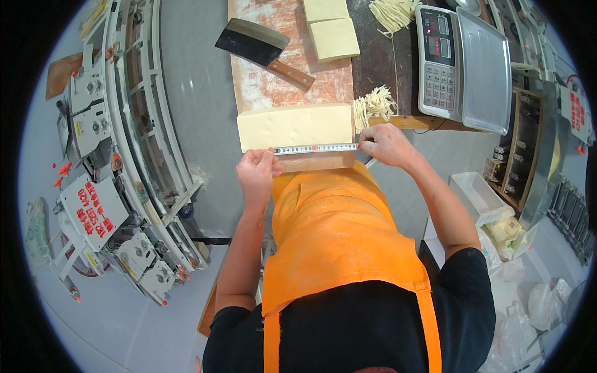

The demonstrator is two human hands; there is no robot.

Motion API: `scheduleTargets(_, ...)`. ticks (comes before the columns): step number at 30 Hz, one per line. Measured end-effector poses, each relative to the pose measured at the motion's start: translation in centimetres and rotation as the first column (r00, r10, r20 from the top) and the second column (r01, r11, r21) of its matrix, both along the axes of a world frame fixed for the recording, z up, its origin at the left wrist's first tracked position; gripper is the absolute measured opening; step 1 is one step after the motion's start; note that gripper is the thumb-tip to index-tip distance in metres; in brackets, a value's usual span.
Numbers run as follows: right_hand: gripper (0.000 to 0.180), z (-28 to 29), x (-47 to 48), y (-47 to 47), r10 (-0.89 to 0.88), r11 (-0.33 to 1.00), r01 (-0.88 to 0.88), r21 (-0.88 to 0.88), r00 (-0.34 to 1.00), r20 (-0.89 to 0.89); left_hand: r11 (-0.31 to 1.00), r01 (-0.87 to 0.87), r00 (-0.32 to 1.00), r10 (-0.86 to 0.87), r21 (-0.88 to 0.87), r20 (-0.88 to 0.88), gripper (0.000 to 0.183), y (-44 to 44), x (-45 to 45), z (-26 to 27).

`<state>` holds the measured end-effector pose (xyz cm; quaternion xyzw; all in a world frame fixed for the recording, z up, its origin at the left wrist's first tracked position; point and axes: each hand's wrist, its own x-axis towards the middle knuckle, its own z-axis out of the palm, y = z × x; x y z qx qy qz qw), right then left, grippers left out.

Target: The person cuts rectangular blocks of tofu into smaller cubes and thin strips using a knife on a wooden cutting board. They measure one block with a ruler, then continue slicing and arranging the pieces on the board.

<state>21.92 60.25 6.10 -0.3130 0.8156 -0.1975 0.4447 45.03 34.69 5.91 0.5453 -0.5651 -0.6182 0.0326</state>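
Note:
A long pale slab of dough (pixel 295 127) lies across the near end of a flour-dusted wooden board (pixel 298 95). Along its near edge runs a measuring tape strip (pixel 317 149). My left hand (pixel 257 163) pinches the strip's left end near the slab's corner. At the slab's right corner, my right hand (pixel 385 144) grips the other end between thumb and fingers. Beyond the slab, a cleaver (pixel 254 43) with a wooden handle rests on the board, its handle pointing towards the right. Square dough blocks (pixel 334 39) sit at the board's right edge, touching each other.
Cut noodles (pixel 378 103) lie in a small bundle right of the slab, with another noodle pile (pixel 392 14) farther back. A digital scale (pixel 438 60) stands on the dark table at right. Metal machinery (pixel 140 116) lines the left; a white bin (pixel 476 198) is low at right.

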Motion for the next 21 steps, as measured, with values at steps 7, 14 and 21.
scheduleTargets(7, 0.026, -0.16, -0.24, -0.25, -0.001, 0.999, 0.001, 0.037, 1.0, -0.014, 1.0, 0.009, 1.0, -0.009, -0.012, -0.014, 0.02, -0.1, -0.48, 0.15)
scheduleTargets(14, 0.025, -0.26, -0.41, 0.03, 0.008, 0.999, -0.008, 0.045, 1.0, -0.005, 1.0, -0.004, 1.0, 0.004, 0.005, -0.01, 0.02, -0.02, -0.35, -0.4)
scheduleTargets(21, 0.025, -0.25, -0.53, -0.05, -0.007, 0.999, 0.007, 0.052, 1.0, -0.001, 1.0, 0.001, 1.0, -0.002, -0.014, -0.014, 0.02, -0.02, -0.72, -0.26)
